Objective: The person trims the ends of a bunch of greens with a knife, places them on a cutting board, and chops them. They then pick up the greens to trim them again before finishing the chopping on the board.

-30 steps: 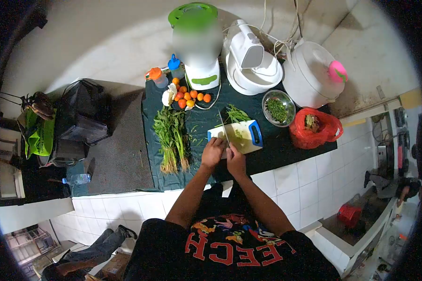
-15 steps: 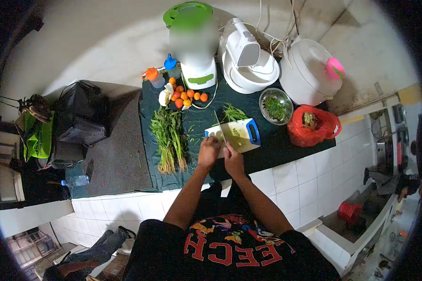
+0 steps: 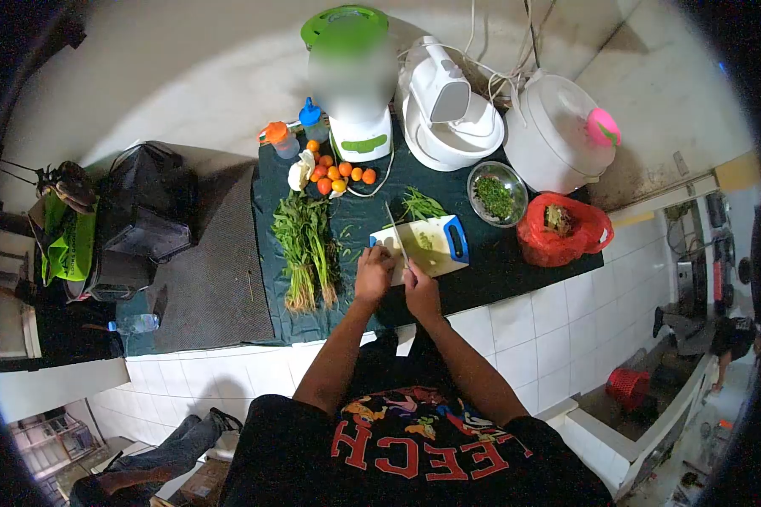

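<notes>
My right hand [image 3: 422, 290] is closed around the handle of a kitchen knife [image 3: 396, 226], its blade pointing away from me over a white cutting board [image 3: 441, 264] with a blue grip. On the board's left part my left hand [image 3: 375, 272] rests beside the blade, fingers curled; whatever lies under them is hidden. Chopped green bits [image 3: 425, 242] lie on the board right of the knife. Long cut green stems [image 3: 423, 205] sit at its far edge. Left of my hands lies a bunch of leafy greens with roots [image 3: 306, 253].
Small tomatoes [image 3: 339, 186], a white blender base [image 3: 361, 139] and a stand mixer [image 3: 442, 97] stand behind. Right are a glass bowl of chopped greens [image 3: 497, 196], a red plastic bag [image 3: 558, 241] and a large white lidded container [image 3: 558, 135]. Other people are at both sides.
Both hands and the knife stay almost in place over the board. At the far right, another person's arm has shifted lower.
</notes>
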Available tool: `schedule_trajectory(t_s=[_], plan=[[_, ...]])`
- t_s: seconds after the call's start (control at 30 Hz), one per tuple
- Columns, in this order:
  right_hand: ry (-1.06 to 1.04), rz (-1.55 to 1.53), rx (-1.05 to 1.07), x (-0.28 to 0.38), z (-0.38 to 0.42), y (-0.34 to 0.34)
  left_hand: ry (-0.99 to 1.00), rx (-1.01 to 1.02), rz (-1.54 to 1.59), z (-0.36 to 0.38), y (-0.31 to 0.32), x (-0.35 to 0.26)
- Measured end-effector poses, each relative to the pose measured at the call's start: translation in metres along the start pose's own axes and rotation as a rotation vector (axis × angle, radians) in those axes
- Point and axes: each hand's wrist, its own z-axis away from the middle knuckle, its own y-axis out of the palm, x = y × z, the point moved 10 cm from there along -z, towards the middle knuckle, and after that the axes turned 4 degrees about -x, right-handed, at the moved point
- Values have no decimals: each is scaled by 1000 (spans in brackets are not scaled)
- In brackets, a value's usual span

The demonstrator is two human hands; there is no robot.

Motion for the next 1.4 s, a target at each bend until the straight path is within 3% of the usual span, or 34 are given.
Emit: schedule_trajectory(t_s=[0.07, 0.43, 0.5, 0.63, 0.7, 0.73, 0.77, 0.83, 0.9, 0.93, 0.97, 1.0, 1.07, 1.1, 1.23, 1.27, 1.3, 1.37, 1.4], plan=[[76, 17, 45, -5, 3, 2, 5, -10, -24, 2, 3, 1], [-78, 31, 1, -17, 12, -1, 11, -30, -231, -1, 0, -14], [-105, 110, 4, -20, 24, -8, 74, 80, -342, -3, 6, -20], [-117, 242, -3, -22, 26, -25, 43, 117, -276, -11, 8, -23], [-166, 232, -68, -27, 24, -38, -55, 100, 19, -17, 19, -11], [-218, 212, -129, -7, 22, -48, -59, 99, 21, -20, 23, -6], [-56, 154, -10, -13, 23, -51, -148, 62, 143, -26, 24, 9], [-24, 179, 35, -4, 31, -59, -400, 32, 327, -38, 20, 34], [11, 206, 76, -13, 42, -57, -414, 10, 234, -58, 7, 38], [-134, 155, 17, -15, 48, -54, -421, -4, 135, -66, 2, 43], [-277, 102, -43, -17, 55, -53, -322, -21, 70, -75, 0, 40], [-281, 107, -44, -28, 60, -49, -321, -24, 75, -80, 7, 48], [-319, 99, -28, -36, 67, -40, -83, 0, -191, -94, 23, 42], [53, 72, 188, -39, 68, -38, -82, 0, -189, -97, 21, 42], [34, 80, 145, -57, 56, -42, -127, 268, -192, -113, 15, 28], [-125, 123, 27, -49, 51, -52, -134, 399, -207, -113, 21, 26], [-279, 163, -90, -39, 52, -62, -133, 403, -209, -115, 24, 31], [-210, 152, -81, -45, 46, -66, 66, 426, -293, -112, 39, 30], [-151, 144, -77, -47, 44, -67, 73, 438, -298, -111, 35, 30]])
